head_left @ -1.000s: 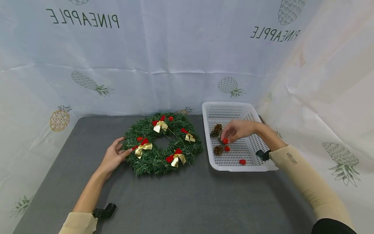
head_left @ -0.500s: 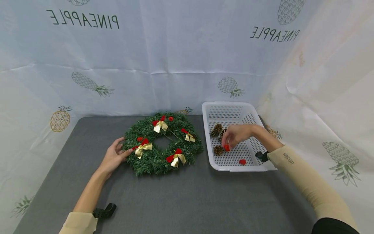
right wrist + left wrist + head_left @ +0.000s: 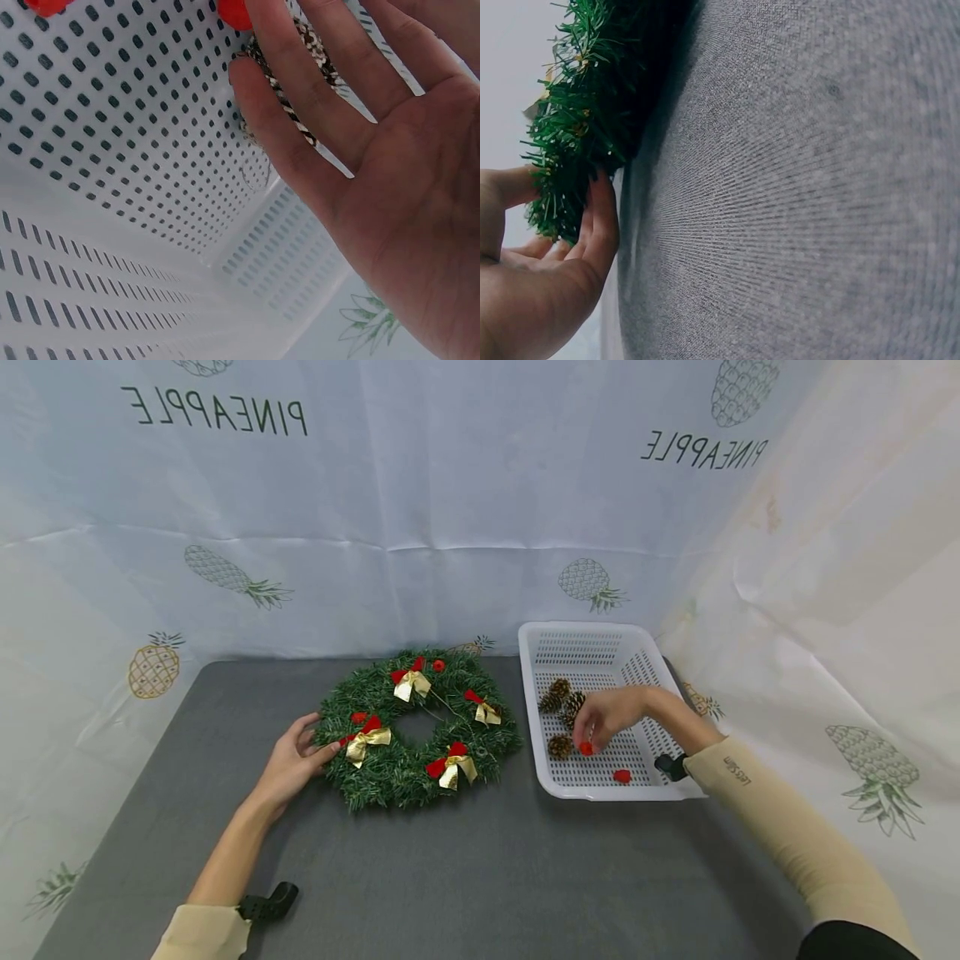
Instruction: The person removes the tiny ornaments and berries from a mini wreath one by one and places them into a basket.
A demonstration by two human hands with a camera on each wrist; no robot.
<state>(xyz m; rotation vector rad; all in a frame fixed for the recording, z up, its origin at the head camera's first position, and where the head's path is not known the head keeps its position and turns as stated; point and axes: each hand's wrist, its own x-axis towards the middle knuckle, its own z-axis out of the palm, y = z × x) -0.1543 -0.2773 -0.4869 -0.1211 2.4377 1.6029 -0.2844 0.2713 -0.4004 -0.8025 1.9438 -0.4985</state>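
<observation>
My left hand grips the left edge of a green wreath lying on the table, thumb on top and fingers underneath. In the left wrist view the fingers curl under the green tinsel-like needles. Red-and-gold bows and small red ornaments decorate the wreath. My right hand reaches down into a white perforated basket, its fingertips pinching a small red ornament. In the right wrist view the other fingers extend, partly covering a red ornament and the pine cones. Another red ornament lies nearby.
Several pine cones lie in the left part of the basket, beside my right fingertips. The grey table ends at a white curtain printed with pineapples, behind and to both sides.
My right hand has shifted slightly toward the basket's near side, with a red ornament at its fingertips, uncovering more of the pine cones. The left hand and the wreath stay put.
</observation>
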